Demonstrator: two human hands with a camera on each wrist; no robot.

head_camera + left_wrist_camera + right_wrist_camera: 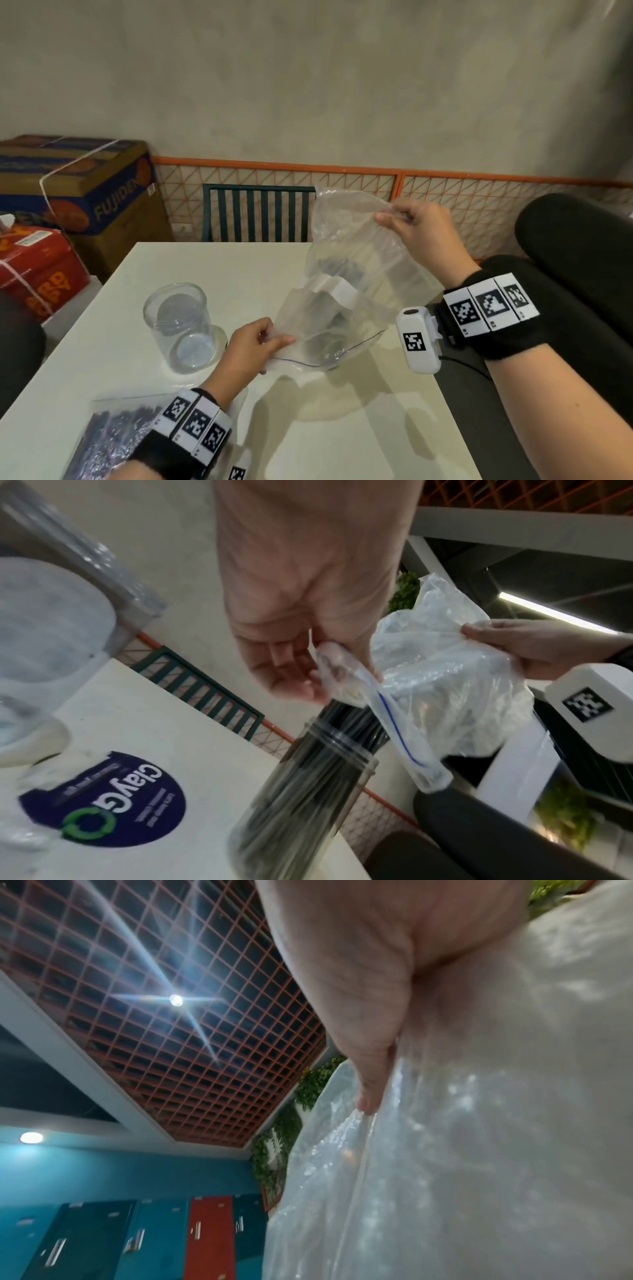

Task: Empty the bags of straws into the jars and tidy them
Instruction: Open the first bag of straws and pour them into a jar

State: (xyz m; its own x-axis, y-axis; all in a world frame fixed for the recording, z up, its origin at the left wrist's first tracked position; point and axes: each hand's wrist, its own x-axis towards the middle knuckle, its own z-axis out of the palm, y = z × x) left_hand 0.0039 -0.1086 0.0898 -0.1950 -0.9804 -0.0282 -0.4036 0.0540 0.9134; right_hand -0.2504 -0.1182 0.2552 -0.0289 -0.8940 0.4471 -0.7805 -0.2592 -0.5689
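A clear zip bag [356, 253] hangs upside down over a clear jar [308, 791] packed with black straws, which stands on the white table [239, 267]. My left hand [274, 337] pinches the bag's zip edge low, just above the jar mouth. My right hand [390, 217] pinches the bag's bottom corner, raised high. In the head view the bag hides most of that jar. The bag looks nearly empty. In the right wrist view, only my thumb [369, 1096] and the bag's film [479, 1137] show.
An empty clear jar [180, 325] stands left of my left hand. A second bag of dark straws [113, 435] lies at the near-left table edge. Cardboard boxes [78, 192] stack at the left, a green chair [257, 212] behind, a black chair [575, 246] at the right.
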